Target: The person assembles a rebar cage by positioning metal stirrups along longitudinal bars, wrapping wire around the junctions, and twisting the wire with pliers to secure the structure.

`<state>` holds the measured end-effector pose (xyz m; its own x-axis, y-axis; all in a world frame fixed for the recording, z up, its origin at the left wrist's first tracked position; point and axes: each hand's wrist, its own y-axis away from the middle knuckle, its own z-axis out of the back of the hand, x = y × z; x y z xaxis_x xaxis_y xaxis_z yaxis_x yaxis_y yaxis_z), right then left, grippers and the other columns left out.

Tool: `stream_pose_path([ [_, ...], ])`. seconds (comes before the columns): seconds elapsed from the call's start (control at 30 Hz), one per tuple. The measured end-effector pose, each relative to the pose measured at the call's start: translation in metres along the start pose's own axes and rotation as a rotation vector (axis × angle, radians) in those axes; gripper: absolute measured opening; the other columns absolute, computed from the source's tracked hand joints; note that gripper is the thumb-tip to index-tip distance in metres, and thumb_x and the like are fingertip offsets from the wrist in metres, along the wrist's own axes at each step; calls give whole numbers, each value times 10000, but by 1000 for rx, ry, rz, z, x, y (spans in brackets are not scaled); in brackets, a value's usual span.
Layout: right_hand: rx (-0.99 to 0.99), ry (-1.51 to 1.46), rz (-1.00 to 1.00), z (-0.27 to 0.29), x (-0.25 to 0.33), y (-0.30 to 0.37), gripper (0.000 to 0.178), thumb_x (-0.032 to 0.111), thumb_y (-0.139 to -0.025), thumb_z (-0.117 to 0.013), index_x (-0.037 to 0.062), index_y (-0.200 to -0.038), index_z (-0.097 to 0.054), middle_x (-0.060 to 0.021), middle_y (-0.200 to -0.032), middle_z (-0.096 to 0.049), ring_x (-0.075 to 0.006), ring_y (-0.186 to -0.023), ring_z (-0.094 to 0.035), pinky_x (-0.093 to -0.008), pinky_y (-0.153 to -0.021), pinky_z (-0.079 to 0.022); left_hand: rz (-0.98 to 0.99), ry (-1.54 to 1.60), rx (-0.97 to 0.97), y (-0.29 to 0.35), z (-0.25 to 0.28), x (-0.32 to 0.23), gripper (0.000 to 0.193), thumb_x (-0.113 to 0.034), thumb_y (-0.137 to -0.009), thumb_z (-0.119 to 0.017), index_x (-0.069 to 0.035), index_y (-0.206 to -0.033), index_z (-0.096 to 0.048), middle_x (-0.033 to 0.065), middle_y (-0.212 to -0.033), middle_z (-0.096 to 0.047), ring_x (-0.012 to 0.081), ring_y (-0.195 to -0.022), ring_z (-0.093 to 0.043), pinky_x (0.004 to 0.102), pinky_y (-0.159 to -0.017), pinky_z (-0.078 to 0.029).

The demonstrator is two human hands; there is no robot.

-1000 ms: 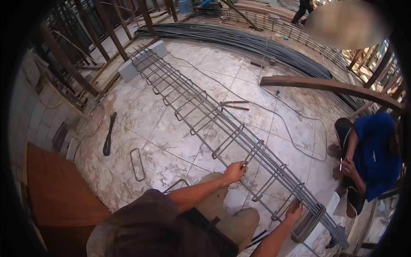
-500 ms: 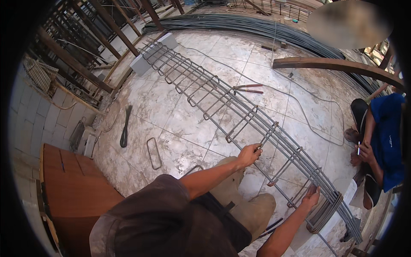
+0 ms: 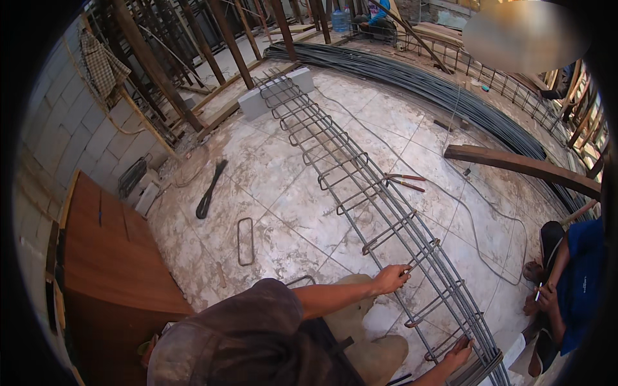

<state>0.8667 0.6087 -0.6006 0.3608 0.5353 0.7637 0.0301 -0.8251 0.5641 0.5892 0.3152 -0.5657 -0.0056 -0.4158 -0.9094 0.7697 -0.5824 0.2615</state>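
Observation:
A long cage of steel rebar (image 3: 378,183), ringed with rectangular stirrups, slants from the far middle to the near right. My left hand (image 3: 390,280) is closed at the cage's near side, its fingers round a stirrup (image 3: 420,260). Lower down, my right hand (image 3: 458,354) grips another stirrup close to the stack of stirrups (image 3: 484,370) bunched at the near end. Part of that hand's grip is hidden. Pincers with reddish handles (image 3: 409,182) lie beside the cage's far side. A loose rectangular stirrup (image 3: 239,243) lies on the floor to the left.
Light blocks (image 3: 251,105) support the cage's far end. A dark wire bundle (image 3: 209,193) lies on the tiles, and a cable (image 3: 444,193) curves across the right. A brown wooden panel (image 3: 122,257) stands left. Another person in blue (image 3: 582,283) crouches right. Rebar (image 3: 412,71) lies behind.
The view has shifted, so the cage and floor sit lower and farther right. Both my hands remain at about the same places on the cage.

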Motion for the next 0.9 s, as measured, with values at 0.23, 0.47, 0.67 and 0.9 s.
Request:
stream_pose_path([
  [0.23,-172,60,61,9,-3,21,450,174,-966,-652,-152,-1266,-574,-259,-1251,-635,-347,-1106,-671,-379,-972,-583,-67,-145,-12,-2,-2,2,431,-248,-961,-623,-36,-1336,-643,162,-877,-734,296,-799,-706,406,-778,-543],
  [0.47,-220,-12,12,26,-12,21,369,131,-933,-642,-138,-1182,-595,-216,-1088,-651,-346,-900,-685,-394,-838,-628,-234,-313,-226,36,-6,-22,500,-166,-917,-643,-84,-1393,-512,170,-1343,-502,386,-1233,-516,477,-987,-476],
  [0.67,-178,20,14,64,9,-37,290,162,-979,-555,-71,-1151,-553,-165,-1036,-616,-284,-929,-641,-360,-824,-584,-507,-517,-143,40,-11,-46,462,-157,-874,-696,-106,-1316,-573,142,-1343,-525,348,-1259,-515,478,-1073,-427],
  [0.9,-256,-136,-64,77,18,-53,205,99,-978,-362,-40,-993,-512,-181,-1042,-582,-310,-979,-633,-502,-954,-559,-664,-665,224,21,-80,-70,326,-137,-856,-665,-58,-1172,-650,130,-1105,-640,338,-1117,-590,465,-1003,-446],
])
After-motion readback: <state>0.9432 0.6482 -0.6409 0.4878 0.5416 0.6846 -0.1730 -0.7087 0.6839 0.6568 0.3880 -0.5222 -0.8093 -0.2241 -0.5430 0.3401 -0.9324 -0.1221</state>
